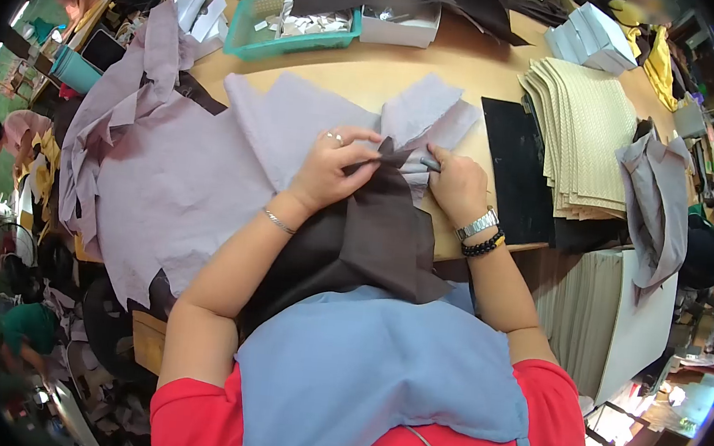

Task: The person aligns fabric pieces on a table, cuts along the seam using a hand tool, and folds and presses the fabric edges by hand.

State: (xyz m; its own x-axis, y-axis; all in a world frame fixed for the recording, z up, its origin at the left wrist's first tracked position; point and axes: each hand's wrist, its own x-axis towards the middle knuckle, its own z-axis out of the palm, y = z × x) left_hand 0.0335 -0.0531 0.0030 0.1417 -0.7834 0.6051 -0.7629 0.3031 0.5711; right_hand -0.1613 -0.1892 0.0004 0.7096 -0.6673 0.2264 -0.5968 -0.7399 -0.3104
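Dark brown fabric (pixel 373 233) hangs over the table edge toward my lap. My left hand (pixel 340 169) pinches its upper edge between thumb and fingers. My right hand (pixel 460 185) is closed around a small dark tool (pixel 430 164), whose tip points left toward the pinched edge; most of the tool is hidden in my fist. Behind both hands lies pale lilac fabric (pixel 182 182), spread to the left and folded up at the centre.
A teal basket (pixel 249 50) of small white pieces stands at the back beside a white box (pixel 399 31). To the right are a black board (pixel 510 173), stacked cream textured sheets (pixel 585 141) and a hanging grey cloth (pixel 660 203). Other people are at the left and top.
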